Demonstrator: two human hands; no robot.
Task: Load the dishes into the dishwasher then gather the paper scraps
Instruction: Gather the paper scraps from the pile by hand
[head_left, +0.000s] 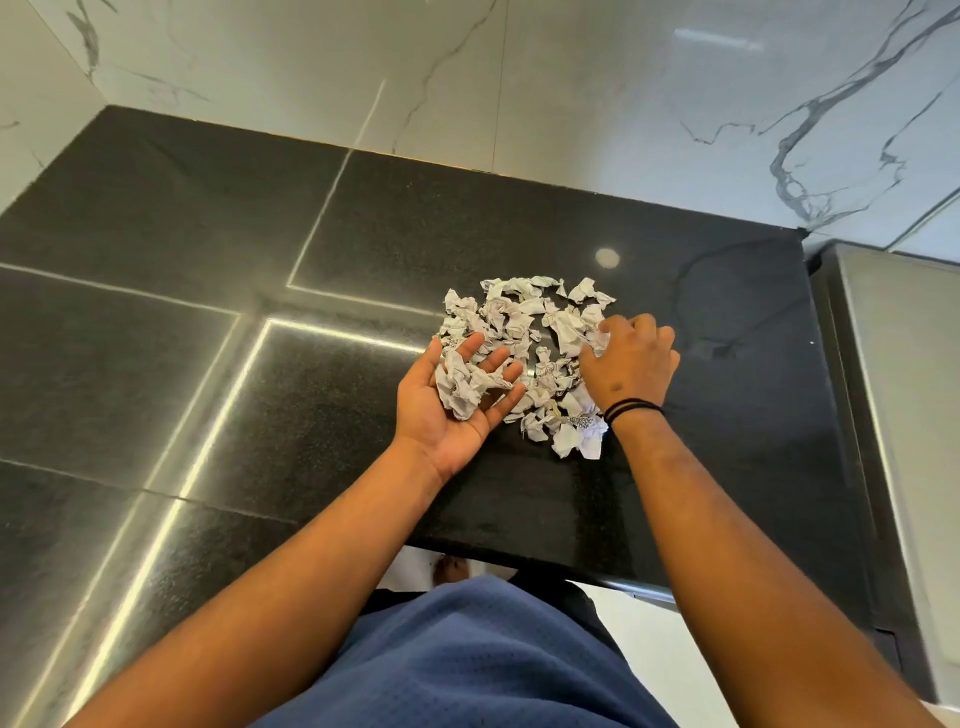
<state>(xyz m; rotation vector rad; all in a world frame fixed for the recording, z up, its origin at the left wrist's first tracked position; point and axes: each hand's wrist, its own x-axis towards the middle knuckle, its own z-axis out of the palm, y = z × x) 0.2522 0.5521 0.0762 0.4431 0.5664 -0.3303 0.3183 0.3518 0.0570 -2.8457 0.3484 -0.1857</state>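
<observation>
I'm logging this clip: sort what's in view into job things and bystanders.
Job:
- paper scraps piled on the counter
- left hand, palm up, scraps on it
- right hand, on the pile

Just there:
- wristbands
- marble wall
- steel appliance

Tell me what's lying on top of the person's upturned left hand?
A few crumpled paper scraps rest on the palm and fingers of the left hand, beside the pile on the black counter. The right hand covers some scraps, so those cannot be seen.
</observation>
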